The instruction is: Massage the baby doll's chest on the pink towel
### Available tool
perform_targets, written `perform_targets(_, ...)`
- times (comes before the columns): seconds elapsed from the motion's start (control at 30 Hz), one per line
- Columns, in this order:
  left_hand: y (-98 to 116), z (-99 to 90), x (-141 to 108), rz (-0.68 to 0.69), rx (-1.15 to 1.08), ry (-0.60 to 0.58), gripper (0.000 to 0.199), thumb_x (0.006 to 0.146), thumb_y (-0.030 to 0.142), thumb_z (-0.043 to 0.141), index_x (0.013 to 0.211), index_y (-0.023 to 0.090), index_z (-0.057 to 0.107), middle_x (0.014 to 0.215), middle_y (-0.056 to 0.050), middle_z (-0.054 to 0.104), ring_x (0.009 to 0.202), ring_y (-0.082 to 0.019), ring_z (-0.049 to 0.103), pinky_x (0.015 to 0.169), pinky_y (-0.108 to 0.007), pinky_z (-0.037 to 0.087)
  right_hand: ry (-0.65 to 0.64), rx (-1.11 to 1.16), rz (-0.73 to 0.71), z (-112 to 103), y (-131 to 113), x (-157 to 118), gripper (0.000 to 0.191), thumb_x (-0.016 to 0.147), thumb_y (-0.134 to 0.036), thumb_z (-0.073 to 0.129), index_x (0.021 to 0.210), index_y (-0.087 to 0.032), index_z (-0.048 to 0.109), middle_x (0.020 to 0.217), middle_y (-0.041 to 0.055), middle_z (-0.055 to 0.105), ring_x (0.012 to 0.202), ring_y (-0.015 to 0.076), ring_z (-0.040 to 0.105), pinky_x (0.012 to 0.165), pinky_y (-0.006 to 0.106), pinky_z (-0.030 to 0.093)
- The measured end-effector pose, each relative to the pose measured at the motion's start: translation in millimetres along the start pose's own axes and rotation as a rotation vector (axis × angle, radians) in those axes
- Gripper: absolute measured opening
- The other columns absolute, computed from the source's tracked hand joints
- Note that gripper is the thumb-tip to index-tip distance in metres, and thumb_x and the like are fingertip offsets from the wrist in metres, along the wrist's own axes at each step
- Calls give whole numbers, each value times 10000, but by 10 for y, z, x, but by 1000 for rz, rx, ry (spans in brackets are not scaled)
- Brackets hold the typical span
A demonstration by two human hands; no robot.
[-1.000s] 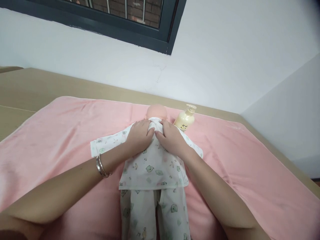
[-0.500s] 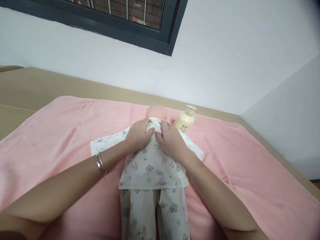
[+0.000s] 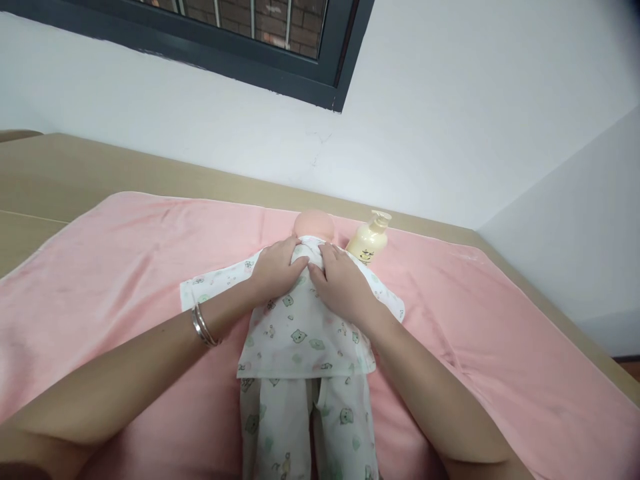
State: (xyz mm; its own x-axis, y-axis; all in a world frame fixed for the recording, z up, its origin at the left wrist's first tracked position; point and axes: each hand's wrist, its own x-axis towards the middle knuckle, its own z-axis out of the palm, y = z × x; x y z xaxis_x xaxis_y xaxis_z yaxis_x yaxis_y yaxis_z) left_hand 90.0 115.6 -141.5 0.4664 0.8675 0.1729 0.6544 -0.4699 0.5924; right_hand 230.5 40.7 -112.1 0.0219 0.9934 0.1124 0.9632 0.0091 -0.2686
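Observation:
A baby doll (image 3: 314, 224) lies on a pink blanket, its bare round head at the far end. It wears a white long-sleeved top (image 3: 305, 343) and matching trousers (image 3: 345, 427), both printed with small animals and green shapes. My left hand (image 3: 275, 267) lies on the left upper part of the top, fingers stretched toward the neck and thumb pointing inward. Mirroring it, my right hand (image 3: 343, 280) rests on the right side, thumb apart from the fingers. Cloth bunches slightly between the two thumbs. The doll's face is not visible.
A pale yellow pump bottle (image 3: 370, 239) stands beside the doll's head on the right. The pink blanket (image 3: 475, 320) covers most of a tan surface (image 3: 165, 167), which meets a white wall. A dark window frame (image 3: 280, 73) is set above.
Hardly anything differs. Both hands keep their place on the doll's top, and the whole view has shifted very slightly.

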Motion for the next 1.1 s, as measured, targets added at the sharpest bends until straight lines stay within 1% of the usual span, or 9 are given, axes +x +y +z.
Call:
perform_targets(0.1,20,22,-31,29,26,31,446,918,322,373,1297,174,557,1316,-89,620,1239,-279,558,1088,-480,425,16,9,-1,37,63,71,401,1039,-294,449,1366,-65,490,1450,170,448,1363,295,399,1133,441,360)
perform_targets(0.23,67,59,-100,92,122,90,371,946,262,362,1204,151,605,1207,-92,662,1150,-269,593,1030,-457,462,40,-1,-34,82,128,111,358,1032,-301,442,1298,-81,536,1418,166,482,1334,295,431,1113,434,370)
perform_targets(0.37,85,111,-162,167,264,157,350,950,200,338,1123,106,627,1138,-124,666,1105,-282,588,997,-450,474,46,-30,-28,118,134,108,387,1037,-323,428,1313,-73,533,1433,172,468,1349,297,418,1134,430,352)
perform_targets(0.47,71,139,-176,219,278,202,350,946,177,326,1089,105,637,1103,-130,666,1066,-278,591,974,-442,489,61,-65,-14,147,120,96,417,1040,-330,425,1349,-64,516,1450,174,450,1367,300,400,1168,436,316)
perform_targets(0.67,23,156,-141,183,147,189,388,950,199,348,1221,80,599,1229,-132,641,1162,-272,569,1060,-455,468,79,-119,15,206,111,76,499,1043,-355,427,1422,-32,466,1469,192,423,1396,309,365,1210,440,263)
perform_targets(0.77,5,159,-121,172,142,180,407,957,217,342,1241,72,594,1251,-136,635,1179,-275,564,1078,-463,462,86,-121,7,216,114,83,506,1045,-354,417,1430,-27,463,1466,188,428,1395,305,362,1212,439,264)
perform_targets(0.87,9,165,-141,193,196,198,428,962,213,317,1263,62,581,1275,-149,626,1207,-282,557,1091,-468,459,80,-117,-20,197,129,100,497,1043,-343,404,1423,-30,472,1456,176,441,1379,302,376,1203,447,280)
perform_targets(1.03,95,201,-294,304,432,207,468,949,155,263,1249,-31,571,1279,-252,596,1243,-346,535,1102,-515,433,-45,-126,-65,139,187,138,596,1052,-369,369,1522,-5,326,1559,177,280,1471,315,222,1231,493,225)
perform_targets(1.1,123,205,-324,302,439,194,483,956,163,255,1282,-44,545,1326,-262,565,1281,-349,508,1132,-513,406,-50,-132,-56,139,190,142,597,1053,-365,369,1528,-7,319,1560,177,277,1469,315,230,1233,492,221)
